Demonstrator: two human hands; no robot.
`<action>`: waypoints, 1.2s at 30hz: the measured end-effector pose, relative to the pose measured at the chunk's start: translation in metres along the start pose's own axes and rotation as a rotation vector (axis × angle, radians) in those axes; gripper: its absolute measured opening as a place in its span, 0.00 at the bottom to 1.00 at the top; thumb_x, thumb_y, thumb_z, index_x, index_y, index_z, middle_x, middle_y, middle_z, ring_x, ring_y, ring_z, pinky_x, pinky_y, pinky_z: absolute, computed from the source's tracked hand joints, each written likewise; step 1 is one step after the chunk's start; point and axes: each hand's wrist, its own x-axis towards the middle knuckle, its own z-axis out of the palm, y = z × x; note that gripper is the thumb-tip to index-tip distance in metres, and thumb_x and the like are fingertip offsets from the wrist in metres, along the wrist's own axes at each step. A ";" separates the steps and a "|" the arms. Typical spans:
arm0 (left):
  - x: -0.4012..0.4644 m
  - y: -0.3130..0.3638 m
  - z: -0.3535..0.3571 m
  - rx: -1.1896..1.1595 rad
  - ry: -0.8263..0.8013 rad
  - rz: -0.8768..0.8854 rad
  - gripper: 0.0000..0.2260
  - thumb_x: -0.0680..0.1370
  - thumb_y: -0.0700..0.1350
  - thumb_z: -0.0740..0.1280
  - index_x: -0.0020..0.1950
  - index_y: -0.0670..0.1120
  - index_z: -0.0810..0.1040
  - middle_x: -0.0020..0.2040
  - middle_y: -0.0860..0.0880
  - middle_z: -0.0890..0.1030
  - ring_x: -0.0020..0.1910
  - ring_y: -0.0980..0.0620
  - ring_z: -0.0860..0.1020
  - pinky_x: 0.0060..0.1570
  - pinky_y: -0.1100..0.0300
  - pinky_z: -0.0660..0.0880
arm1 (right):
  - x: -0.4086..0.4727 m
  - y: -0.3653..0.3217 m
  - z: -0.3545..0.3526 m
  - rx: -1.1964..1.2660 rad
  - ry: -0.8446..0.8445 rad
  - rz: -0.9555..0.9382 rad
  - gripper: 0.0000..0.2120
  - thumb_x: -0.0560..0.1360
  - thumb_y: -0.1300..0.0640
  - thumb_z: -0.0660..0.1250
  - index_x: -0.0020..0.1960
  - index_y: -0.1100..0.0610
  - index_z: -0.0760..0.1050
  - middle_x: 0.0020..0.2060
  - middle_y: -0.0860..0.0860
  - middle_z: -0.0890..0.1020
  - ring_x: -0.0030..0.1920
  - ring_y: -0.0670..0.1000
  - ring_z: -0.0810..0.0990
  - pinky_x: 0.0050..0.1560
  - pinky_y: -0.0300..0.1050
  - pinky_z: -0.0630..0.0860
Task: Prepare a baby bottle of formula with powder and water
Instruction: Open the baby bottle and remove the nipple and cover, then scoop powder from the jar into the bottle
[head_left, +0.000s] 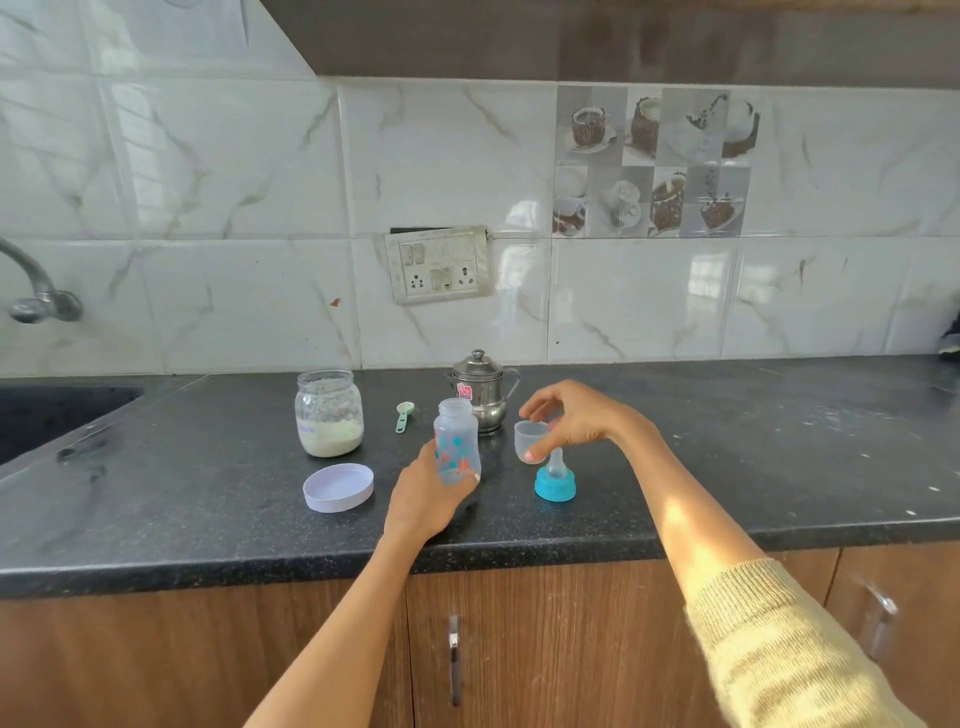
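Observation:
A clear baby bottle (456, 439) with orange and teal prints stands uncapped on the black counter (727, 467), and my left hand (426, 499) grips its lower part. My right hand (576, 421) pinches a clear dome cap (531, 441) just above the counter. Below that cap stands the teal collar with its teat (556, 480). An open glass jar (329, 413) holds white powder at the bottom, its white lid (338, 487) lying in front. A green scoop (403, 414) lies beside a lidded steel pot (480, 389).
A dark sink (47, 415) with a wall tap (36, 291) is at the left. A switch and socket plate (439, 264) sits on the tiled wall. Wooden cabinet doors with metal handles (454, 660) run under the counter edge.

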 end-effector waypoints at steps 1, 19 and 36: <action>0.000 0.000 0.000 -0.006 0.002 -0.004 0.27 0.73 0.54 0.69 0.68 0.47 0.66 0.63 0.48 0.76 0.60 0.49 0.75 0.57 0.55 0.73 | 0.002 -0.006 -0.001 0.004 0.000 -0.013 0.25 0.63 0.55 0.79 0.58 0.50 0.76 0.57 0.48 0.78 0.56 0.50 0.77 0.51 0.43 0.74; 0.007 -0.009 -0.036 -0.465 0.512 -0.075 0.32 0.72 0.49 0.71 0.73 0.45 0.63 0.71 0.50 0.69 0.69 0.51 0.67 0.69 0.57 0.63 | 0.060 -0.131 0.026 0.121 0.176 -0.191 0.11 0.73 0.59 0.70 0.56 0.55 0.78 0.49 0.51 0.81 0.46 0.49 0.79 0.46 0.42 0.74; 0.090 -0.082 -0.096 -0.192 0.397 -0.342 0.53 0.58 0.53 0.81 0.73 0.39 0.53 0.70 0.43 0.65 0.68 0.43 0.68 0.59 0.47 0.72 | 0.163 -0.129 0.147 0.084 0.293 0.209 0.19 0.76 0.64 0.64 0.66 0.64 0.67 0.64 0.59 0.73 0.63 0.59 0.75 0.57 0.49 0.74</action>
